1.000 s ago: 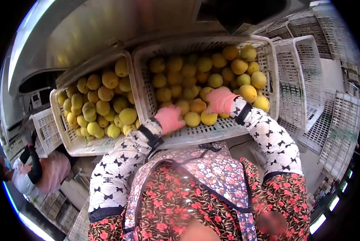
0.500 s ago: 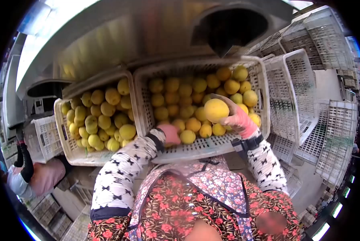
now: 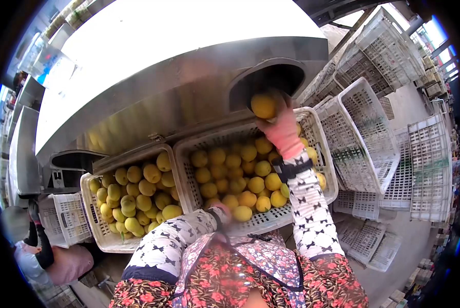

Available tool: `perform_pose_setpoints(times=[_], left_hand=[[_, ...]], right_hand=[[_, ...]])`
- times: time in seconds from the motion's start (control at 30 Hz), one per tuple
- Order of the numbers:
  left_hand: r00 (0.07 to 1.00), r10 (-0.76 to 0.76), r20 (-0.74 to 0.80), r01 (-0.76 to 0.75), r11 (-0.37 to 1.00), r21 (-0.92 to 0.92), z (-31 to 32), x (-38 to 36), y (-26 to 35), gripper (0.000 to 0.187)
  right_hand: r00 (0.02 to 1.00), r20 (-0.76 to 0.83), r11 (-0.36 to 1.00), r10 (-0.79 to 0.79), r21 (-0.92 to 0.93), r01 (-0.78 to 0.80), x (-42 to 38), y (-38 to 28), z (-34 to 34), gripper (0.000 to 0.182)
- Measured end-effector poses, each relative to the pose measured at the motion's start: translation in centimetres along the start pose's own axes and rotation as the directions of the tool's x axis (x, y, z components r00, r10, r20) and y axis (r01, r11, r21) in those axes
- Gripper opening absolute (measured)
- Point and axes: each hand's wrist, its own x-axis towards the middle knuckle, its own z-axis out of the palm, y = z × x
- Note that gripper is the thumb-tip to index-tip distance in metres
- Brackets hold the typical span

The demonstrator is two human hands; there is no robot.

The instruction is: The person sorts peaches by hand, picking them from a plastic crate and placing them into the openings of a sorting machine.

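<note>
While the right hand (image 3: 283, 134) in a pink glove pinches a round yellow fruit (image 3: 264, 106) at the dark round opening of the grey metal machine (image 3: 271, 78), a loose grip could drop it, judging by the raised reach, into the white plastic crate (image 3: 250, 223); the left hand (image 3: 221, 210) rests there, grip unclear.

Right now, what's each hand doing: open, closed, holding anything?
Left hand: low in the crate among the fruit; grip cannot be told.
Right hand: closed on a yellow fruit, raised at the dark machine opening.

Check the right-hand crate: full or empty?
Roughly full: yellow fruit covers the crate floor in layers, below the rim. The right hand lifts one fruit out.
</note>
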Motion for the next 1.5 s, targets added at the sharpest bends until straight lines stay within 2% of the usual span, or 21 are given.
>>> perform_pose_setpoints(times=[0.13, 0.23, 0.3, 0.33, 0.37, 0.4, 0.43, 0.53, 0.6, 0.63, 0.67, 0.7, 0.8, 0.87, 0.97, 1.1, 1.2, 1.27, 1.33, 1.4, 1.5], left_hand=[[0.996, 0.034, -0.077, -0.041, 0.994, -0.096, 0.2, -0.3, -0.4, 0.031], [0.971, 0.139, -0.192, -0.162, 0.980, -0.112, -0.7, -1.5, -0.3, 0.032], [0.993, -0.015, -0.120, 0.021, 0.999, 0.050, 0.4, 1.3, 0.7, 0.032], [0.970, -0.178, -0.166, 0.203, 0.968, 0.146, 2.5, 4.0, 1.4, 0.029], [0.919, -0.336, -0.206, 0.380, 0.896, 0.229, 4.5, 6.8, 2.0, 0.027], [0.959, -0.232, -0.161, 0.240, 0.970, 0.029, 1.1, 3.5, 1.3, 0.029], [0.986, -0.124, -0.114, 0.102, 0.977, -0.186, -2.4, 0.0, 0.6, 0.033], [0.984, -0.162, -0.075, 0.139, 0.959, -0.248, -2.7, -1.2, -0.1, 0.041], [0.983, -0.173, -0.068, 0.149, 0.951, -0.271, -3.0, -2.1, -0.2, 0.042], [0.982, -0.180, -0.061, 0.156, 0.946, -0.285, -3.2, -2.4, -0.1, 0.042], [0.975, -0.211, -0.076, 0.176, 0.929, -0.325, -3.2, -2.7, 0.2, 0.042], [0.965, -0.245, -0.089, 0.199, 0.912, -0.359, -3.3, -3.1, 0.4, 0.042], [0.956, -0.292, -0.013, 0.245, 0.823, -0.512, -2.8, -2.6, -0.7, 0.044], [0.946, -0.321, 0.037, 0.284, 0.769, -0.573, -1.8, -1.8, -0.9, 0.048], [0.952, -0.308, 0.006, 0.252, 0.769, -0.587, -0.5, -1.2, -0.9, 0.040], [0.949, -0.314, -0.020, 0.259, 0.813, -0.521, -1.1, -2.0, 0.0, 0.045], [0.934, -0.357, -0.014, 0.302, 0.809, -0.504, -1.1, -1.7, 0.7, 0.047], [0.940, -0.340, -0.010, 0.289, 0.813, -0.506, 0.0, 0.0, 0.2, 0.050], [0.963, -0.260, -0.068, 0.186, 0.827, -0.530, -2.7, -4.0, 0.2, 0.046], [0.929, -0.326, -0.175, 0.166, 0.789, -0.591, -0.7, -3.5, -0.5, 0.063], [0.910, -0.307, -0.281, -0.040, 0.608, -0.793, -1.7, -4.4, -1.5, 0.089]], right_hand=[[0.985, 0.160, 0.923, 0.065, -0.384, 0.001, 1.2, -1.0, -0.3, 0.081], [0.986, 0.118, 0.914, 0.114, -0.402, -0.058, 0.0, -0.8, -0.4, 0.078], [0.981, 0.074, 0.885, 0.180, -0.447, -0.129, 1.2, -0.3, 0.7, 0.076], [0.997, -0.069, 0.789, -0.036, -0.614, -0.014, 1.5, 2.4, 3.6, 0.071], [1.000, 0.009, 0.757, 0.012, -0.654, -0.003, 3.3, 0.8, 3.7, 0.064], [0.959, 0.111, 0.664, 0.260, -0.742, -0.094, 4.9, 0.9, 5.2, 0.050], [0.944, -0.328, 0.956, -0.034, -0.286, -0.065, 5.8, 0.1, 4.2, 0.067], [0.928, -0.367, 0.997, -0.064, 0.023, 0.077, 2.7, -0.2, 2.3, 0.056], [0.996, 0.070, 0.997, 0.055, 0.051, -0.058, -3.5, -1.3, 2.0, 0.051], [0.909, 0.391, 0.967, 0.146, -0.248, -0.049, -6.8, -2.0, 2.4, 0.049], [0.686, 0.698, 0.976, 0.206, -0.198, -0.091, -9.4, -2.5, 2.5, 0.046], [0.308, 0.938, 0.987, 0.157, -0.154, -0.036, -12.1, -1.5, 4.1, 0.051], [-0.113, 0.985, 0.952, -0.128, 0.154, 0.265, -19.7, -2.3, 5.9, 0.043], [-0.031, 0.994, 0.948, -0.108, 0.113, 0.297, -24.5, -1.4, 8.1, 0.048], [-0.193, 0.975, 0.922, -0.109, 0.172, 0.346, -25.0, -0.4, 10.2, 0.053], [-0.188, 0.970, 0.973, -0.153, 0.181, 0.144, -20.2, -0.3, 7.6, 0.063], [-0.038, 0.976, 0.943, -0.213, 0.195, -0.271, -19.5, 2.7, 5.8, 0.071], [0.005, 0.989, 0.670, -0.148, 0.104, -0.735, -18.4, 4.5, 3.5, 0.084], [0.110, 0.990, 0.269, -0.088, 0.130, -0.954, -15.2, 3.3, -0.4, 0.090], [0.283, 0.957, -0.037, -0.058, 0.281, -0.959, -14.0, 2.4, -2.9, 0.102], [0.520, 0.853, -0.116, 0.047, 0.522, -0.845, -11.9, 0.2, -4.4, 0.104]])
